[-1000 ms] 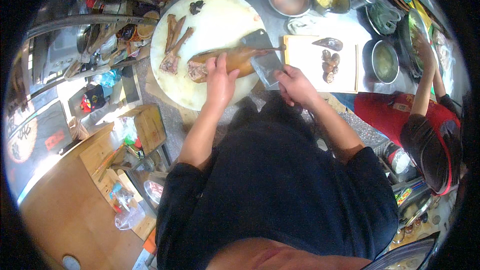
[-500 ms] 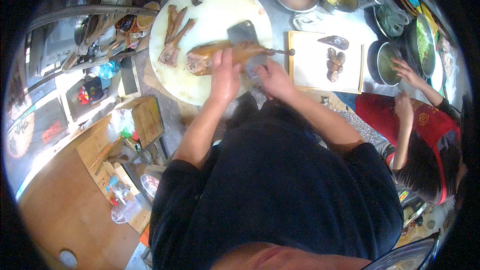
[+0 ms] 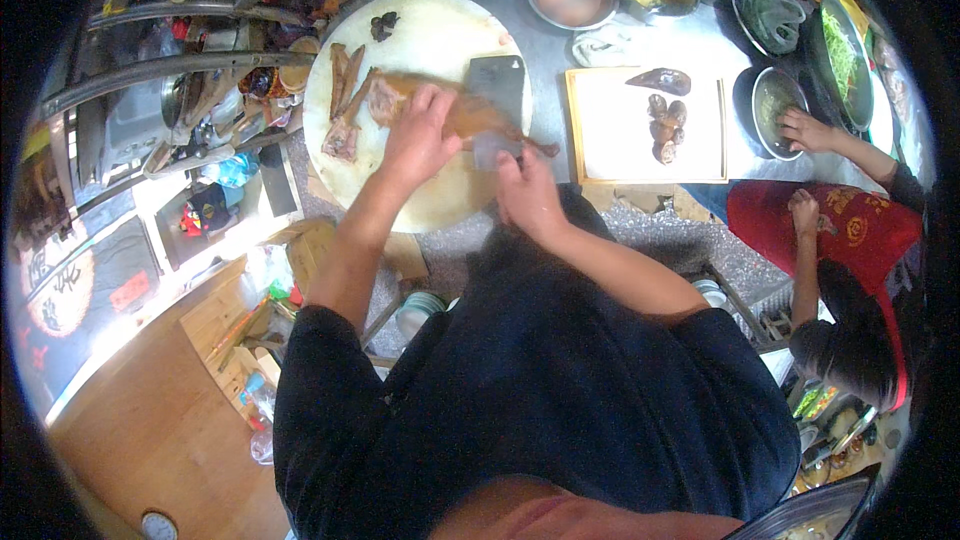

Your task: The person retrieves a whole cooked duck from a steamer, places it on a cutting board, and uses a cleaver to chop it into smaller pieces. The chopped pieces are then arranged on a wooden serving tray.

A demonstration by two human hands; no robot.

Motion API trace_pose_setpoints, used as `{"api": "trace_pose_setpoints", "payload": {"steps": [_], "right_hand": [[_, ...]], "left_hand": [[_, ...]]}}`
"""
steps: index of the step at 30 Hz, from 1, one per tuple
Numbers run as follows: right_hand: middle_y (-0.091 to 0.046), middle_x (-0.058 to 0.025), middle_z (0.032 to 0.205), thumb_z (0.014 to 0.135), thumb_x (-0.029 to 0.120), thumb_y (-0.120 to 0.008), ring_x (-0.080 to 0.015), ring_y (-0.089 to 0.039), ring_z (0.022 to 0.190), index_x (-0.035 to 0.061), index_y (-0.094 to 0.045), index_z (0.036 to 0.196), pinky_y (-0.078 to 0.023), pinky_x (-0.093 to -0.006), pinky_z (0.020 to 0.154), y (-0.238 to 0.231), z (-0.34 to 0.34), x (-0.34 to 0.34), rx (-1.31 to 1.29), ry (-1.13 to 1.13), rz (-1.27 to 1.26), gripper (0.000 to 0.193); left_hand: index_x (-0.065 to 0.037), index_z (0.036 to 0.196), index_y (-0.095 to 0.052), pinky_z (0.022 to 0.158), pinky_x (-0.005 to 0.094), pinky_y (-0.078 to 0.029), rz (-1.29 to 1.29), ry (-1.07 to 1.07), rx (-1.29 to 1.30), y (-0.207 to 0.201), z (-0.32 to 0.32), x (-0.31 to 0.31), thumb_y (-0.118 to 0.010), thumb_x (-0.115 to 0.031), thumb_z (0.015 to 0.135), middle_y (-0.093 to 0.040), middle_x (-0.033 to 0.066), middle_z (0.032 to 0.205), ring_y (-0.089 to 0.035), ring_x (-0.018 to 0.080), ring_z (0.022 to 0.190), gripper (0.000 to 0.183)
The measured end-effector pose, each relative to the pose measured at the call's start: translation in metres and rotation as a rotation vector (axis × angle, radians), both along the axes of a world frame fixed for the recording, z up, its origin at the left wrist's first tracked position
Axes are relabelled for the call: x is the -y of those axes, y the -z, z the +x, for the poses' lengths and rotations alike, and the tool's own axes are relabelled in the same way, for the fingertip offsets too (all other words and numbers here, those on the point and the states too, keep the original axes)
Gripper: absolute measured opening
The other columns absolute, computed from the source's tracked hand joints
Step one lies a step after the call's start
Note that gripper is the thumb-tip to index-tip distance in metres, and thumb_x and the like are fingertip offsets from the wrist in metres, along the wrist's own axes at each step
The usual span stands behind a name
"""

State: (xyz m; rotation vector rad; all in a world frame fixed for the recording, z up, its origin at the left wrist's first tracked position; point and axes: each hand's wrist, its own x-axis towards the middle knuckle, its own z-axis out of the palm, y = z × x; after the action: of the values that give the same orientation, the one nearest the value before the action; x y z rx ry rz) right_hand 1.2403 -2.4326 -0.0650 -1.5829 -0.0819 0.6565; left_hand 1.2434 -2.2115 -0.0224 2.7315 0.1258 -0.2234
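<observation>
On the round board (image 3: 440,25), your left hand (image 3: 422,132) curls around the brown bird (image 3: 474,116). The turn has brought its narrow end nearer your right hand (image 3: 528,188), closed on the cleaver (image 3: 497,82).

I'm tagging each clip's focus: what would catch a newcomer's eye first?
Probably the big round white board at top centre, where the left hand rests on brown meat and the right hand grips a cleaver. Next, a red apron on a co-worker at far right stands out.

The cleaver (image 3: 503,78) and tabletop (image 3: 549,53) are smooth metal.
</observation>
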Motion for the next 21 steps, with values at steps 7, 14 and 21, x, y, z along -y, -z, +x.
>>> {"api": "trace_pose_setpoints", "payload": {"steps": [7,14,21], "right_hand": [[-0.069,-0.0137,0.086,0.111,0.023,-0.063,-0.0234,-0.067,0.073,0.0001,-0.064,0.120,-0.053,-0.0384,0.067,-0.010,0.036,0.102,-0.031,-0.172,-0.250,0.025],[-0.072,-0.0287,0.087,0.111,0.030,-0.061,-0.0472,-0.072,0.081,0.0005,-0.061,0.106,-0.056,-0.0534,0.075,-0.036,0.112,0.054,0.407,-0.704,-0.254,0.030],[-0.072,-0.0289,0.088,0.111,0.029,-0.055,-0.0522,-0.072,0.088,0.0031,-0.064,0.111,-0.058,-0.0595,0.081,-0.046,0.138,-0.002,0.609,-1.052,-0.365,0.028]], "left_hand": [[-0.009,0.140,-0.063,0.112,0.0493,-0.047,-0.010,0.078,-0.099,-0.019,-0.025,-0.031,-0.076,-0.008,0.083,-0.061,0.0165,0.133,-0.058,0.0409,0.129,0.058],[0.018,0.152,-0.040,0.120,0.0609,-0.039,0.181,-0.601,0.025,0.009,-0.060,0.070,-0.081,-0.031,0.083,-0.050,0.0387,0.144,-0.050,0.0525,0.134,0.095],[0.015,0.140,-0.048,0.114,0.0563,-0.046,-0.067,-0.772,-0.058,-0.002,-0.070,0.042,-0.077,-0.020,0.084,-0.054,0.0369,0.139,-0.053,0.0548,0.130,0.072]]}}
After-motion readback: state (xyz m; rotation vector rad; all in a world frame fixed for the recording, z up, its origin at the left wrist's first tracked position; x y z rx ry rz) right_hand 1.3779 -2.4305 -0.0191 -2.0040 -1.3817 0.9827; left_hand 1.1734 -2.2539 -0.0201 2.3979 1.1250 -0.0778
